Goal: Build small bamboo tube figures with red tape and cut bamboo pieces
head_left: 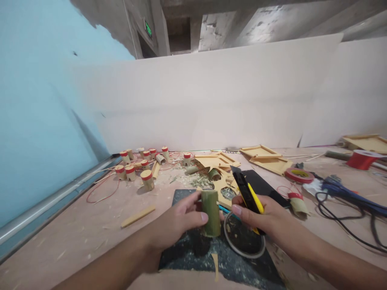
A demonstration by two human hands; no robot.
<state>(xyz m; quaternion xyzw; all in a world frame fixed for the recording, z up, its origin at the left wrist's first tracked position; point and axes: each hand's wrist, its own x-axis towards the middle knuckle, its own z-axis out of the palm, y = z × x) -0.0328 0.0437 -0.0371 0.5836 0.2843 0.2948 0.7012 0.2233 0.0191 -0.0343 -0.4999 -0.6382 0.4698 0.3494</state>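
My left hand (184,215) is closed around a short green bamboo tube (211,213), which stands upright over a dark, scuffed board (196,259). A yellow and black utility knife (249,193) sits in my right hand (256,215), its blade end tilted up and to the left. Below that hand, a round dish-like thing with a pale rim (245,256) lies on the board. Just in front of the board is a thin wooden sheet with round holes cut in it (223,198). A narrow wood strip (215,266) lies near the board's front.
Several bamboo pieces with red bands (147,180) stand at the left back. Bamboo shavings (196,177) are heaped behind the board. Wooden trays (261,152), a black slab (260,183), red tape (299,175), a red ribbon spool (363,159) and a blue-handled tool with cord (353,195) lie rightward.
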